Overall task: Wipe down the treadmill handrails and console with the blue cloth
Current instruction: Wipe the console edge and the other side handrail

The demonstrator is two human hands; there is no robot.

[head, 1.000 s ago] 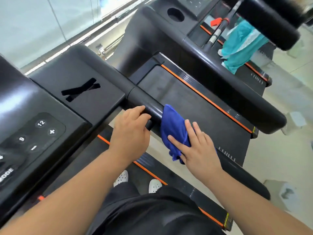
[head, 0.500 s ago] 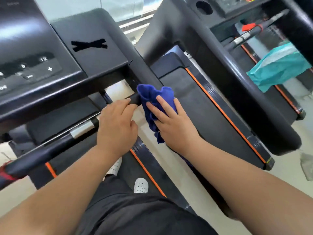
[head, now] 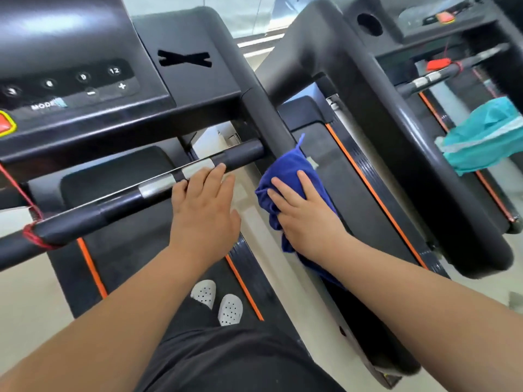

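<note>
The blue cloth (head: pixel 285 171) lies bunched over the treadmill's right handrail (head: pixel 263 117), just below where the rail leaves the console (head: pixel 70 86). My right hand (head: pixel 308 216) presses it down with fingers laid flat along the rail; the thumb is hidden, and a tail of cloth hangs below my wrist. My left hand (head: pixel 203 210) rests with straight fingers on the black crossbar (head: pixel 113 205), fingertips at its silver sensor plates. The console shows round buttons, plus and minus keys and a black taped X.
A second black treadmill (head: pixel 396 137) stands close on the right with a teal cloth (head: pixel 486 137) draped on it. A red cord (head: pixel 34 236) is tied around the crossbar's left part. My white shoes (head: pixel 218 301) stand on the belt below.
My right hand has slid the cloth a little down the handrail from the console joint. My left hand has opened and moved onto the crossbar's sensor plates. The camera tilted down.
</note>
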